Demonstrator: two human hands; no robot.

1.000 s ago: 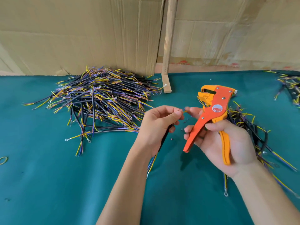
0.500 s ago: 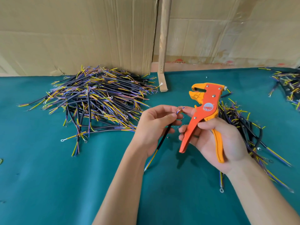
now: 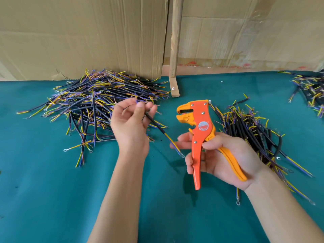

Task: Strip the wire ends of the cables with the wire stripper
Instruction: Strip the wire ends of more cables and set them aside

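Holding a black-sheathed cable with yellow and purple wires (image 3: 158, 128) between thumb and fingertips, the left hand (image 3: 131, 126) hovers above the teal cloth-covered surface (image 3: 43, 190); its grip pinches the cable's upper end, which the fingers mostly hide, so whether that end is stripped cannot be told. The cable slants down to the right, its lower wires ending in a small ring terminal near the right hand's fingers. The right hand (image 3: 222, 160) grasps the orange and yellow wire stripper (image 3: 199, 135), fingers curled round both handles, the head pointing away and leftward with its jaws a little apart and nothing between them. Part of the yellow handle is covered by the palm. A large heap of black cables with yellow and purple ends (image 3: 94, 106) lies far left, a smaller heap of similar cables (image 3: 249, 128) lies on the right, partly behind the right hand, and a third cluster of cables (image 3: 310, 92) is cut off by the right edge. Brown cardboard sheets (image 3: 87, 35) and an upright wooden strip (image 3: 175, 50) stand at the far side.
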